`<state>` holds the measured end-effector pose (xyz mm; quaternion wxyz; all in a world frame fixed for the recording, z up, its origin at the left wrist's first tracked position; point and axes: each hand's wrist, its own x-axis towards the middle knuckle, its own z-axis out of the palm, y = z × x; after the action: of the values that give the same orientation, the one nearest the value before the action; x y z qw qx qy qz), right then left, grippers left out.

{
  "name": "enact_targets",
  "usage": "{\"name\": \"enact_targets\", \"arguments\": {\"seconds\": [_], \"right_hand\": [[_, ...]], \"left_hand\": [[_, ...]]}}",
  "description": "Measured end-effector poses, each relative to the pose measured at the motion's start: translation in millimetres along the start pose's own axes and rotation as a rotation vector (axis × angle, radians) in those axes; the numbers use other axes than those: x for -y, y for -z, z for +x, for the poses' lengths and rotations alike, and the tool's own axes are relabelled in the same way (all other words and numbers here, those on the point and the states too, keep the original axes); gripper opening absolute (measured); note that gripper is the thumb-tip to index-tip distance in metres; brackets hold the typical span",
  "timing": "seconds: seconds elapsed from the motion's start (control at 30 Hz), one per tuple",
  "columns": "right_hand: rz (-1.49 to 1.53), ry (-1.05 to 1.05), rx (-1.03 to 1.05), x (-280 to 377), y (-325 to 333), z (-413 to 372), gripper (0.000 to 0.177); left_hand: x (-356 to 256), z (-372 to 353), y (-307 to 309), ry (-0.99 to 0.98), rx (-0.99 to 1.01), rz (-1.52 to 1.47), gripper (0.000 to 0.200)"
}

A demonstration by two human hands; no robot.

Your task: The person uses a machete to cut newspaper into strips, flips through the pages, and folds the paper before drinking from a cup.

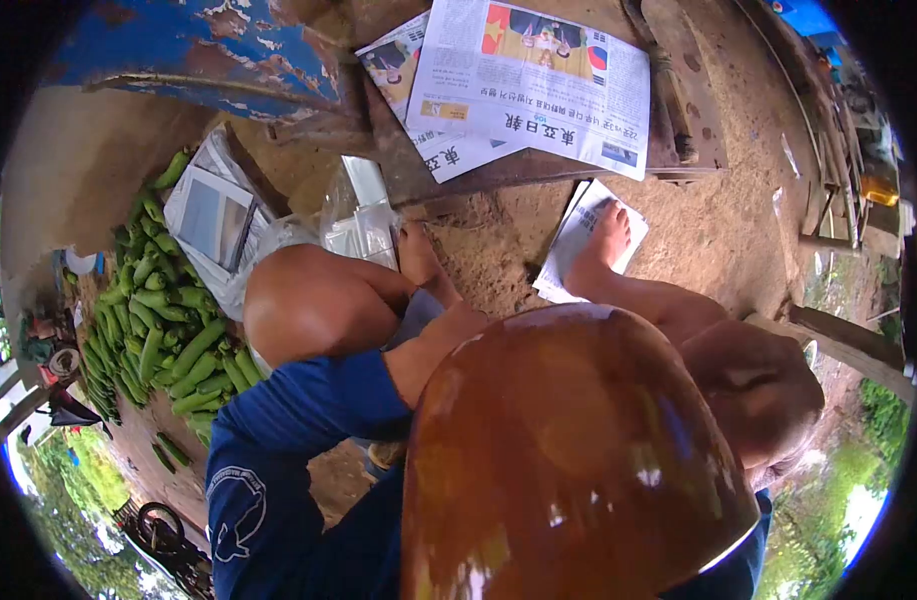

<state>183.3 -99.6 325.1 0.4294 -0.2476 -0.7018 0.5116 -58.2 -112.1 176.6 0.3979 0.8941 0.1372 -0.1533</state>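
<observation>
Neither my left hand nor my right hand can be made out. A bare forearm comes out of a blue sleeve on the left and passes behind a large, glossy brown rounded object, which fills the lower middle. One bare foot rests on folded newspaper sheets. The other foot is beside clear plastic packaging. Printed newspapers overlap on a low wooden surface ahead.
Long green vegetables are heaped on the left. Next to them lies a white plastic bag with a picture on it. A worn blue-painted board stands at the upper left. Wooden poles line the right side.
</observation>
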Motion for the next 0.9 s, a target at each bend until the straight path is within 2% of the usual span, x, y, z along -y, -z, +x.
{"name": "enact_targets", "arguments": {"seconds": [0.37,0.5,0.57,0.63,0.67,0.73,0.8,0.87,0.9], "right_hand": [[0.235,-0.027,-0.137,-0.7,2.9,-14.9,0.028],[0.010,-0.273,-0.039,12.6,20.8,-1.4,0.026],[0.057,-0.372,-0.124,6.0,17.2,1.4,0.025],[0.291,-0.623,-0.183,9.6,21.1,3.6,0.026],[0.254,-0.524,-0.207,-2.7,19.7,2.5,0.027],[0.204,-0.562,-0.227,-5.8,24.2,5.9,0.027],[0.151,-0.490,-0.267,-20.7,26.3,5.8,0.030],[0.042,-0.470,-0.300,-29.1,30.6,5.6,0.034],[-0.020,-0.587,-0.260,-15.3,37.1,8.5,0.039]], "left_hand": [[5.8,-1.6,14.4,-0.020,0.050,0.061,0.022],[1.3,0.7,15.4,-0.035,0.164,0.089,0.022],[-8.6,5.3,7.3,-0.025,0.272,0.093,0.021],[-17.3,5.0,-8.1,-0.024,0.347,0.119,0.021],[-17.6,3.0,-15.2,-0.041,0.329,0.141,0.021],[-15.1,-0.9,-21.8,-0.082,0.242,0.191,0.018],[-14.0,-2.9,-23.4,-0.091,0.178,0.201,0.018],[-11.1,-4.6,-29.6,-0.046,0.202,0.171,0.017],[-9.1,-6.1,-32.6,-0.018,0.215,0.155,0.016]]}}
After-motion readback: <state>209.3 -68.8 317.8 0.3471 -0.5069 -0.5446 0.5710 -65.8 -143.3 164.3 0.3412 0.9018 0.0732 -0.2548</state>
